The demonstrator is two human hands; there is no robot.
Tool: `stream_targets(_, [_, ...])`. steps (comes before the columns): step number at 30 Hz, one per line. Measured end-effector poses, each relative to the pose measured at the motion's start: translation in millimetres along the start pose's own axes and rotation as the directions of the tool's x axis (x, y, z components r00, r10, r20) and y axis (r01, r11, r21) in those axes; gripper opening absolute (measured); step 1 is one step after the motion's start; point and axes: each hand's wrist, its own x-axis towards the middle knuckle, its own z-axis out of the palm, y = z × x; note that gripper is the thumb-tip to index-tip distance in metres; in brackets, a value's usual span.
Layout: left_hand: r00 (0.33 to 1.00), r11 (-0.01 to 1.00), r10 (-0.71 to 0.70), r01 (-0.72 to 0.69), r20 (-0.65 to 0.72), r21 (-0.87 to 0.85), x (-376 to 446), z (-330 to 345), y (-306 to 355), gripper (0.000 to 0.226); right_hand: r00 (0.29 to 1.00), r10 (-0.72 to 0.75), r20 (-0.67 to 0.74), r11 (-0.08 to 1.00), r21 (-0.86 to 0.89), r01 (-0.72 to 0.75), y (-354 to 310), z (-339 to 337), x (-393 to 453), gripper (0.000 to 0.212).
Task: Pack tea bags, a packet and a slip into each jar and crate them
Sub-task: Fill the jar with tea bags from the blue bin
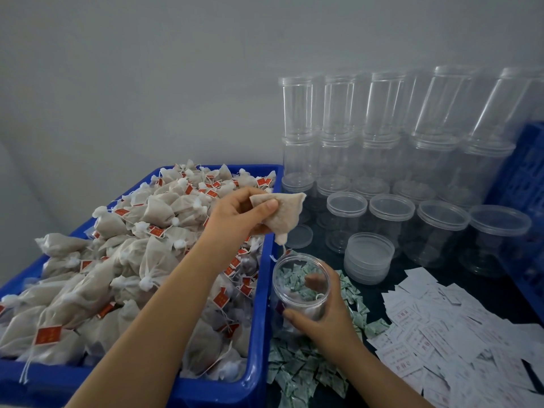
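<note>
My left hand (241, 214) pinches one tea bag (284, 216) in its fingers (269, 206), just above the open jar (300, 287) my right hand (321, 318) grips around the side. That jar looks only partly filled; the packet and slip seem yet to go in. Left of the fingers sits the blue bin (259, 319) heaped with bags; under the jar lie green packets (297, 366), rightward white slips (435, 343), beyond them many empty jars (391, 154). I judge most work remains

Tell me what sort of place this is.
Probably a small hand-packing station for tea products: a blue bin heaped with tea bags, stacked empty clear jars along the wall, and loose piles of printed slips and green packets.
</note>
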Motion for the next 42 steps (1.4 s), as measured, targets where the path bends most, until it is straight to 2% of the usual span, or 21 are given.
stream_targets(7, [0.979, 0.996, 0.019, -0.035, 0.204, 0.077, -4, 7, 1, 0.02, 1.0, -0.007, -0.002, 1.0, 0.021, 0.007, 3, 2, 0, 0.084])
stream_targets(13, [0.95, 0.947, -0.01, -0.091, 0.311, 0.308, -8, 10, -5, 0.012, 1.0, 0.0, 0.003, 0.999, 0.039, 0.0, 0, 2, -1, 0.083])
stream_targets(20, [0.923, 0.755, -0.009, -0.246, 0.385, 0.608, -9, 20, -18, 0.011, 1.0, 0.0, 0.018, 0.996, 0.085, -0.002, -1, 2, -1, 0.077])
stream_targets(24, [0.879, 0.627, -0.041, -0.347, 0.475, 0.697, -10, 25, -23, 0.006, 0.999, -0.007, 0.034, 0.992, 0.124, 0.002, -1, 2, 0, 0.082])
stream_targets(26, [0.862, 0.554, -0.041, -0.401, 0.505, 0.73, -9, 26, -23, 0.01, 1.0, 0.0, 0.031, 0.99, 0.14, -0.004, -1, 3, 0, 0.084])
stream_targets(29, [0.862, 0.482, -0.018, -0.437, 0.507, 0.759, -9, 24, -22, 0.013, 1.0, 0.005, 0.028, 0.99, 0.142, -0.009, -1, 3, 0, 0.083])
stream_targets(42, [0.874, 0.515, -0.02, -0.407, 0.485, 0.755, -9, 22, -21, 0.011, 1.0, 0.013, 0.015, 0.999, 0.041, -0.014, 0, 2, -1, 0.081])
